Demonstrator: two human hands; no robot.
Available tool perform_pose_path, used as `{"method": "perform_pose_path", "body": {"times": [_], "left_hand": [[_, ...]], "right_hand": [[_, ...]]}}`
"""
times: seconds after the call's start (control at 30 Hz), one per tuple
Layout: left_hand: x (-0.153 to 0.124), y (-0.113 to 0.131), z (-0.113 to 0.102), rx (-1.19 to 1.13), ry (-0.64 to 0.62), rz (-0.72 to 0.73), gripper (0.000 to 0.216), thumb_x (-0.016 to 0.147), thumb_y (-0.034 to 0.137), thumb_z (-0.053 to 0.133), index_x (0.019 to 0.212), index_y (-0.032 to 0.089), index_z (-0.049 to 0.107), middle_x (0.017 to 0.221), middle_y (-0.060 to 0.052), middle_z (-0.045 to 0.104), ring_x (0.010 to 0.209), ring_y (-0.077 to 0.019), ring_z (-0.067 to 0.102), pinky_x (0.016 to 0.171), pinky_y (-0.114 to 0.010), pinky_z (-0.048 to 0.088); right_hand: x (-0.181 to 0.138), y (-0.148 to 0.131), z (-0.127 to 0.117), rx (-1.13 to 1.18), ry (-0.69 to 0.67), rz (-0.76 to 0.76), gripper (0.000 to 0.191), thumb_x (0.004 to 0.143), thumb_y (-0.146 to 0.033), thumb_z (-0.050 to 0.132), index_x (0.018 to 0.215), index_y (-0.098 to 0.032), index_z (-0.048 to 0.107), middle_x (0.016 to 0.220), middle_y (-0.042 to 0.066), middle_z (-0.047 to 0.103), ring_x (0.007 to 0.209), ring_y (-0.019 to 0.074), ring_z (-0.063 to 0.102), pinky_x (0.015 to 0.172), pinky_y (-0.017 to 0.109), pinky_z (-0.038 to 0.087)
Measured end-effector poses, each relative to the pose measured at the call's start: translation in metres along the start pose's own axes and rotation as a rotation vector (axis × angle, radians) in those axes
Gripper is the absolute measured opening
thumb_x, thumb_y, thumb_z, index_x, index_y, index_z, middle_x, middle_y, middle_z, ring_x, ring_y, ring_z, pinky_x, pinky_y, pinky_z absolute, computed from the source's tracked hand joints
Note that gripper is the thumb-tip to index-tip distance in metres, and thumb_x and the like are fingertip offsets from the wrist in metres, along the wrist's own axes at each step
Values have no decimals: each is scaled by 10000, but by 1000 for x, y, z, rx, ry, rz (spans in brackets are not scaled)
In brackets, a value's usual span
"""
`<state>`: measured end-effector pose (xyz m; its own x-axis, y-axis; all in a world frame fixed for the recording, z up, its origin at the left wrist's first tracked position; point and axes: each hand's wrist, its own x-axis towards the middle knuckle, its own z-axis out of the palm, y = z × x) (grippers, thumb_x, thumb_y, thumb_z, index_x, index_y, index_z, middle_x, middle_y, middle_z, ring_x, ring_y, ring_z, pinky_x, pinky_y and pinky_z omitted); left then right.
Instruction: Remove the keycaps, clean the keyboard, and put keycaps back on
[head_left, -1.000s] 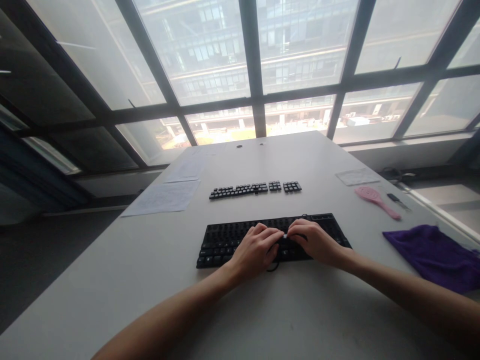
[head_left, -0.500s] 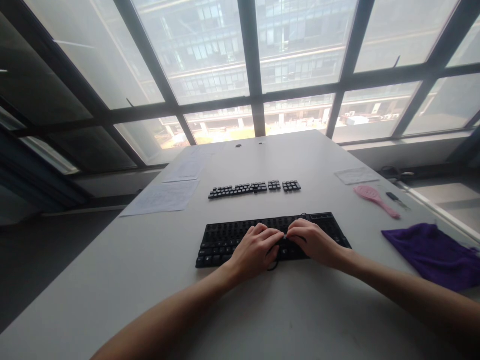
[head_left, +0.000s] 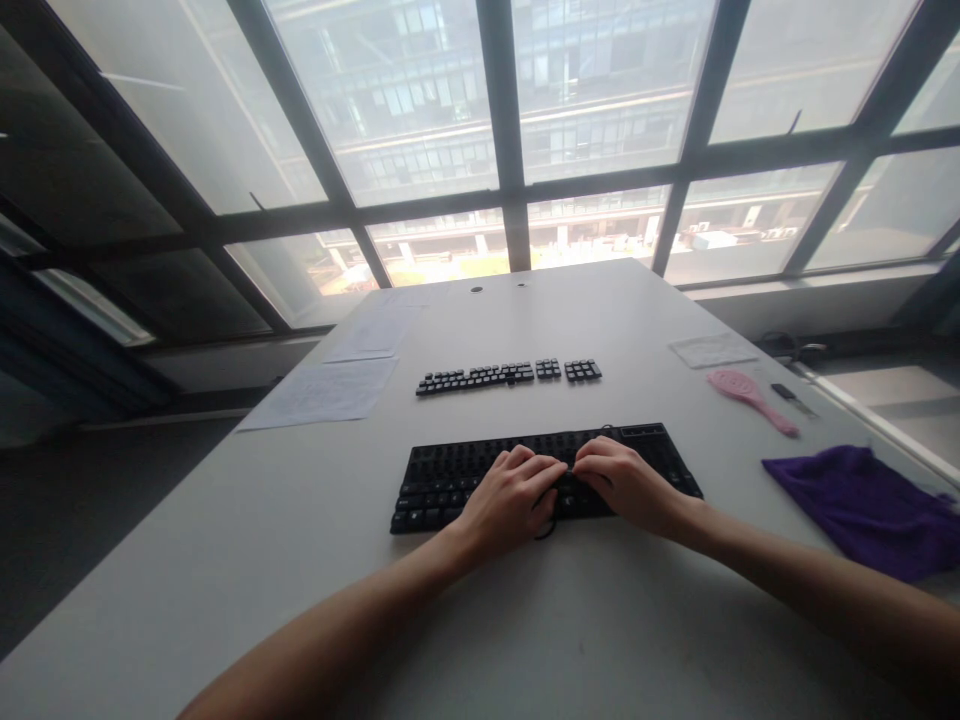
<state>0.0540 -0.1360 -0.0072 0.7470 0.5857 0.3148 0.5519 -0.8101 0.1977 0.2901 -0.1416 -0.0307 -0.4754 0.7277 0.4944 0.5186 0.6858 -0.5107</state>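
A black keyboard point(head_left: 439, 498) lies on the white table in front of me. Keycaps show along its lower left rows, while the upper rows look bare. My left hand point(head_left: 508, 495) rests over the middle of the keyboard, fingers bent and drawn together. From the other side, my right hand point(head_left: 626, 480) reaches in with its fingers pinched. The fingertips of both hands nearly meet low on the keyboard; whatever small thing sits between them is too hidden to name. Beyond the keyboard, loose black keycaps point(head_left: 476, 380) are laid out in rows and blocks.
Papers point(head_left: 315, 393) lie at the left of the white table point(head_left: 247, 560). To the right are a pink hairbrush point(head_left: 750, 398), a small dark-handled tool point(head_left: 791, 397), a flat clear packet point(head_left: 712, 350) and a purple cloth point(head_left: 862, 510). Windows stand behind the table.
Both hands stay in nearly the same place, fingertips close together on the keyboard. A small light spot between the fingertips no longer shows. The keycap rows have not moved.
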Motion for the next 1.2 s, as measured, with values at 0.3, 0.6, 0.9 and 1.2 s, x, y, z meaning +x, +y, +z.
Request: {"method": "perform_pose_path", "body": {"times": [0.3, 0.6, 0.9, 1.2], "left_hand": [[1, 2, -2, 47, -11, 38, 342, 993, 275, 478, 1311, 246, 601, 1243, -62, 667, 1049, -237, 537, 888, -405, 455], [1, 1, 1, 101, -5, 71, 322, 987, 262, 471, 1264, 234, 634, 1235, -78, 659, 1067, -238, 533, 894, -406, 463], [1, 3, 0, 132, -3, 68, 309, 987, 268, 477, 1259, 241, 623, 1241, -65, 647, 1077, -236, 537, 886, -400, 451], [4, 8, 1, 166, -11, 116, 300, 965, 257, 508, 1241, 201, 610, 1179, -100, 642, 1106, -253, 538, 904, -413, 466]], "right_hand": [[0, -8, -7, -14, -35, -20, 212, 963, -147, 520, 937, -193, 725, 961, 96, 670, 900, 209, 614, 814, 358, 540], [-11, -8, -7, -125, -17, -19, 195, 937, -169, 547, 952, -212, 736, 964, 98, 671, 924, 237, 599, 827, 406, 546], [-10, -12, -10, -157, -37, -26, 185, 938, -167, 542, 972, -210, 718, 969, 90, 688, 927, 238, 590, 841, 407, 531], [-6, -18, -9, -256, -52, -17, 202, 945, -169, 519, 822, -201, 676, 924, 88, 677, 874, 223, 579, 797, 376, 515]]}}
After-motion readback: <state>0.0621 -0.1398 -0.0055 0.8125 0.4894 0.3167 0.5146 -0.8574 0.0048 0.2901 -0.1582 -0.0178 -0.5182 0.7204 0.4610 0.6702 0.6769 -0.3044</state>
